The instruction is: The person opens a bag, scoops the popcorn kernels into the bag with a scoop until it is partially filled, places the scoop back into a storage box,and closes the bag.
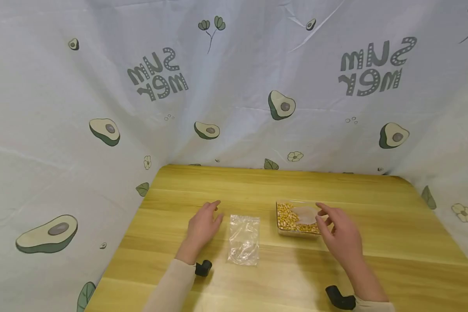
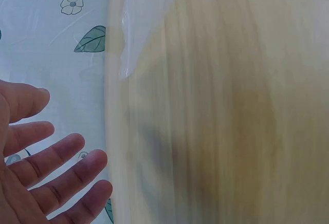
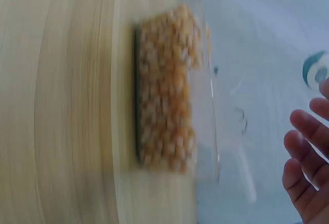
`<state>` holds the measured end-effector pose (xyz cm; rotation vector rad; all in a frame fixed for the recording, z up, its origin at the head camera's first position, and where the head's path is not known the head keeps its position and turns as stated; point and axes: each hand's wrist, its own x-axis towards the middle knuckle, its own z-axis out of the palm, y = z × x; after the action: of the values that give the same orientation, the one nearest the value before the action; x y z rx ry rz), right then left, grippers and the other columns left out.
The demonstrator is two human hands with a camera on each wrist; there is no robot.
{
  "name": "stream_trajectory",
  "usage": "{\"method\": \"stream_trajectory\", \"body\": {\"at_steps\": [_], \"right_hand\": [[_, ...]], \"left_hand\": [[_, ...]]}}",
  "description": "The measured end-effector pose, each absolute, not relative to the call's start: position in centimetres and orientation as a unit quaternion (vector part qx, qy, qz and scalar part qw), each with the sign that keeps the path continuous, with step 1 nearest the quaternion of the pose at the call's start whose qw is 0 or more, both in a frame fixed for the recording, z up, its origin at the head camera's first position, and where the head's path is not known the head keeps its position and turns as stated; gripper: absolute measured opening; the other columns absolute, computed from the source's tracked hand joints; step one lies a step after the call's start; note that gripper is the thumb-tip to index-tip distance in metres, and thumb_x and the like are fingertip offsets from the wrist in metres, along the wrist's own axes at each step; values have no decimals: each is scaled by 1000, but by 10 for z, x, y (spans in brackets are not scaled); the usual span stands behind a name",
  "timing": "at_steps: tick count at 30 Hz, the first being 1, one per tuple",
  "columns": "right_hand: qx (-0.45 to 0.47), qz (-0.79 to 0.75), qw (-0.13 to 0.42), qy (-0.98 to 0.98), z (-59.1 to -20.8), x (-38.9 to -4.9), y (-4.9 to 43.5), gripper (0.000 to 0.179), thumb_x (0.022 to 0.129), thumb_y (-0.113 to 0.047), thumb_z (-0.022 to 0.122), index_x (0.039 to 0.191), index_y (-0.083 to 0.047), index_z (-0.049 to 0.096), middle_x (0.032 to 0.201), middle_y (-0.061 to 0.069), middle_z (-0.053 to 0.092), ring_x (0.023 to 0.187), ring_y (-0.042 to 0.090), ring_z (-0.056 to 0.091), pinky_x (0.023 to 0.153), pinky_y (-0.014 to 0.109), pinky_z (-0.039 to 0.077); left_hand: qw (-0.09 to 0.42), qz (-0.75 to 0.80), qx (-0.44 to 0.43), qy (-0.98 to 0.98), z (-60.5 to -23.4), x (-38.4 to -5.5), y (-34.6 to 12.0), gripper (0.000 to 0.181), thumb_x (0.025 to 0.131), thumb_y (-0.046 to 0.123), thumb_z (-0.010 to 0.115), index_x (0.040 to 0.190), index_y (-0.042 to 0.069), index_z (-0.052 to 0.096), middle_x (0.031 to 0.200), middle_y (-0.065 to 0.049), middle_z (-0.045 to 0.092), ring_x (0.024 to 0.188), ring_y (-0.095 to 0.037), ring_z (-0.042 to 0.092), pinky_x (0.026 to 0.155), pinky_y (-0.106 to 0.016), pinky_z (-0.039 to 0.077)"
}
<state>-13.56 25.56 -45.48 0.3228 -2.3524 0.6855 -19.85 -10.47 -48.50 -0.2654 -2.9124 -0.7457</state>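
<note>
A clear box of yellow corn kernels [image 1: 286,216] sits on the wooden table; the right wrist view shows the same kernels [image 3: 167,90], blurred, through its side. On the kernels lies a pale translucent piece [image 1: 306,215] whose kind I cannot tell. My right hand [image 1: 341,236] hovers by the box's right end, fingers loosely bent and holding nothing. A clear flat plastic zip bag [image 1: 244,240] lies left of the box. Just left of the bag, my left hand [image 1: 203,225] is held over the table with its fingers spread [image 2: 69,160], apart from the bag.
The wooden table [image 1: 265,286] ends at the back against a white curtain [image 1: 234,95] printed with avocados, leaves and flowers. The curtain also hangs along both sides. A black mount [image 1: 203,268] is on the left wrist and another black mount [image 1: 340,298] on the right.
</note>
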Motion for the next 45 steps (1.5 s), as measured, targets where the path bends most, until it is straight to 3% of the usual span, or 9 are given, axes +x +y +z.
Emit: {"method": "stream_trajectory", "body": {"at_steps": [4, 7, 12, 19, 23, 29, 33, 37, 45], "right_hand": [[143, 282, 315, -895, -456, -138, 228, 38, 83, 1, 73, 120, -4, 70, 83, 4, 71, 62, 5, 56, 51, 14, 39], [142, 329, 257, -897, -460, -141, 204, 35, 86, -2, 71, 121, -5, 69, 81, 4, 72, 61, 2, 56, 49, 18, 41], [121, 386, 150, -902, -468, -147, 168, 32, 91, -7, 69, 123, -7, 68, 80, 2, 71, 57, -3, 51, 48, 21, 42], [83, 389, 77, -914, -479, -153, 142, 32, 92, -11, 67, 124, -7, 68, 81, 1, 71, 56, 0, 52, 52, 20, 43], [70, 400, 77, -910, -486, -156, 133, 33, 91, -9, 67, 124, -6, 68, 89, 6, 72, 59, 4, 56, 53, 21, 45], [83, 406, 89, -906, -498, -157, 121, 39, 90, -7, 67, 128, -3, 63, 112, 13, 68, 89, 20, 67, 72, 32, 53], [85, 398, 95, -908, -508, -160, 116, 43, 89, -9, 68, 131, -1, 60, 125, 18, 61, 109, 33, 63, 88, 47, 54], [89, 383, 106, -913, -518, -166, 115, 48, 89, -9, 69, 133, 3, 57, 136, 25, 54, 125, 42, 54, 105, 55, 46], [97, 355, 116, -923, -529, -171, 116, 54, 88, -2, 68, 137, 14, 50, 144, 33, 44, 131, 49, 47, 107, 57, 43]], "left_hand": [[54, -258, -81, -961, -490, -197, -100, 45, 96, 31, 63, 137, 14, 60, 113, -2, 69, 72, -9, 57, 55, -25, 45], [54, -265, -80, -959, -495, -197, -97, 43, 95, 30, 64, 134, 13, 63, 110, -2, 70, 68, -9, 55, 52, -24, 43], [46, -272, -86, -957, -502, -199, -90, 42, 94, 30, 65, 133, 13, 64, 108, -2, 70, 74, -12, 60, 54, -24, 44], [42, -272, -80, -958, -509, -200, -82, 41, 93, 30, 66, 130, 13, 66, 105, -1, 69, 86, -16, 64, 58, -27, 48], [48, -280, -81, -955, -511, -200, -79, 39, 92, 28, 68, 127, 12, 68, 102, -2, 68, 89, -19, 64, 61, -29, 49], [66, -291, -86, -951, -515, -200, -75, 37, 90, 24, 71, 123, 9, 70, 103, -6, 68, 94, -24, 61, 76, -38, 50], [78, -302, -89, -946, -517, -200, -72, 35, 90, 24, 72, 121, 9, 72, 109, -10, 67, 100, -29, 58, 83, -44, 46], [68, -316, -86, -942, -518, -200, -70, 35, 89, 23, 72, 122, 12, 72, 117, -12, 64, 105, -30, 53, 83, -43, 39], [45, -319, -91, -942, -522, -202, -72, 38, 88, 23, 73, 125, 15, 70, 121, -12, 57, 108, -32, 48, 87, -47, 35]]}}
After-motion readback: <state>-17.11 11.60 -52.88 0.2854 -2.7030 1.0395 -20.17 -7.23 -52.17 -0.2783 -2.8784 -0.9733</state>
